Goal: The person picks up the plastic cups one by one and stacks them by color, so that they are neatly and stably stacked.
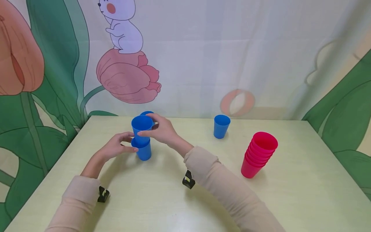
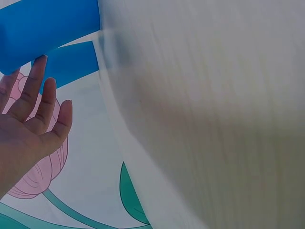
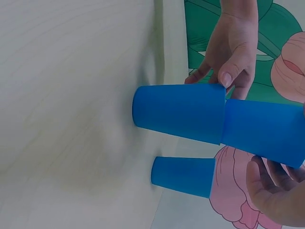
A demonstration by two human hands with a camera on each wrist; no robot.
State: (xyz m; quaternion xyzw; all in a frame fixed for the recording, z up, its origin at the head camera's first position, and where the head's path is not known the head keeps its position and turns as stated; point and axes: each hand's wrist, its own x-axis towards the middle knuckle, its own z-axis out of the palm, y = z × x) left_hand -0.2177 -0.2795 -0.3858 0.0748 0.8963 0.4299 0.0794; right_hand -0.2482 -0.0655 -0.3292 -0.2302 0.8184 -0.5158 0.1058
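Observation:
A blue cup [image 1: 144, 151] stands upright on the table at the left, its rim against my left hand [image 1: 117, 146]. That hand's thumb lies at the near side of the rim and its fingers reach the far side. My right hand [image 1: 162, 130] grips a second blue cup [image 1: 139, 124] between thumb and fingers, upright over the first. In the right wrist view the held cup [image 3: 262, 129] has its narrow base right at the rim of the standing cup [image 3: 178, 112]. A third blue cup [image 3: 183, 176] stands behind them, mostly hidden in the head view.
Another blue cup [image 1: 221, 127] stands alone toward the back, right of centre. A nested stack of several pink-red cups [image 1: 256, 158] is at the right on the pale table [image 1: 174, 206]. A printed curtain [image 1: 185, 64] hangs along the table's back edge.

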